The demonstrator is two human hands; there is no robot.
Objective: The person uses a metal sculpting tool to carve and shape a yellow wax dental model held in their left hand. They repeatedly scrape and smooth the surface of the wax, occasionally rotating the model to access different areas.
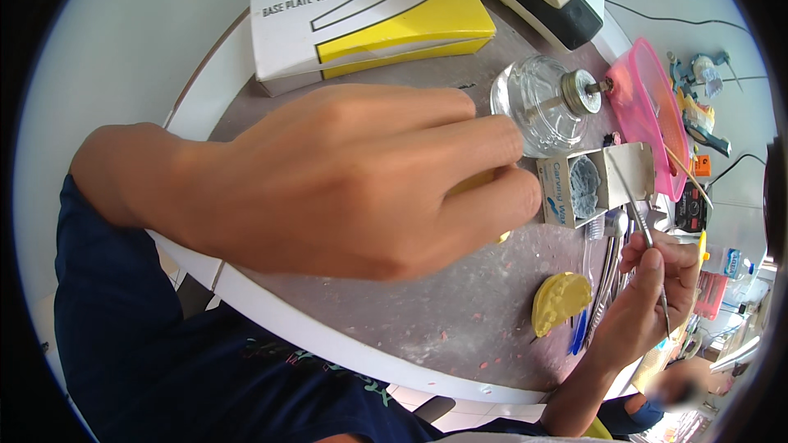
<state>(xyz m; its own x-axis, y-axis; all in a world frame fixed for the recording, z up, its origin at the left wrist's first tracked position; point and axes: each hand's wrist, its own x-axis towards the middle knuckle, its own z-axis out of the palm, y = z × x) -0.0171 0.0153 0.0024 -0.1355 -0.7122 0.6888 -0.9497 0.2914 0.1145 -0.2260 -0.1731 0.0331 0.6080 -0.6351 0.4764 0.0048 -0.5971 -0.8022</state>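
1. Hands first: the left hand fills the middle of the view, its fingers curled tightly around a yellow dental cast, of which only slivers show between the fingertips.
2. Over at the right edge, the right hand pinches a thin metal carving instrument between thumb and fingers, its shaft running up and to the left.
3. A second yellow dental cast lies on the grey speckled tabletop, just left of the right hand.
4. A row of metal instruments lies beside that cast, partly under the right hand.
5. A glass spirit lamp stands behind the left fingertips, and a small opened box of carving wax sits just beside them.
6. A white and yellow flat box lies at the far side, and a pink tray stands tilted at the right.
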